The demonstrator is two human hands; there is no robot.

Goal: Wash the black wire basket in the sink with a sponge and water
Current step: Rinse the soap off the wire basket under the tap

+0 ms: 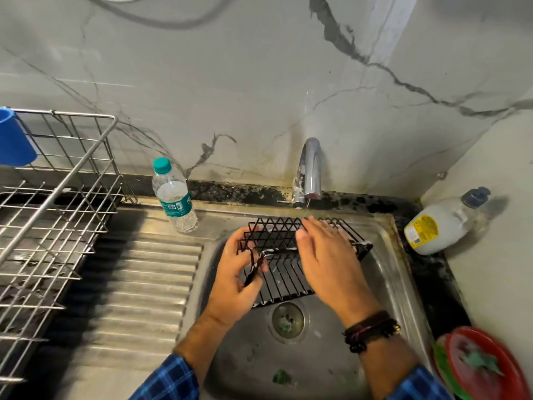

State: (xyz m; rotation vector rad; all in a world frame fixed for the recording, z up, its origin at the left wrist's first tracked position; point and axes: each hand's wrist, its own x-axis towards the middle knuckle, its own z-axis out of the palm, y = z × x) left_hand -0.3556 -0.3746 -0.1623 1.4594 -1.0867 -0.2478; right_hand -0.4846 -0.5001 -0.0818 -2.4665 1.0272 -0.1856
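The black wire basket (284,265) is held over the steel sink (383,284), streaked with white soap foam. My left hand (236,272) grips its left end, fingers curled round the wires. My right hand (326,255) lies flat across the basket's top with straight fingers, under the tap (310,171), from which a thin stream of water falls. No sponge is visible.
A clear water bottle (173,196) with a teal cap stands on the drainboard's back edge. A steel dish rack (54,203) fills the left. A white soap bottle (441,223) lies at the right. Red and green plates (484,368) sit at the bottom right. The drain (287,320) holds green scraps.
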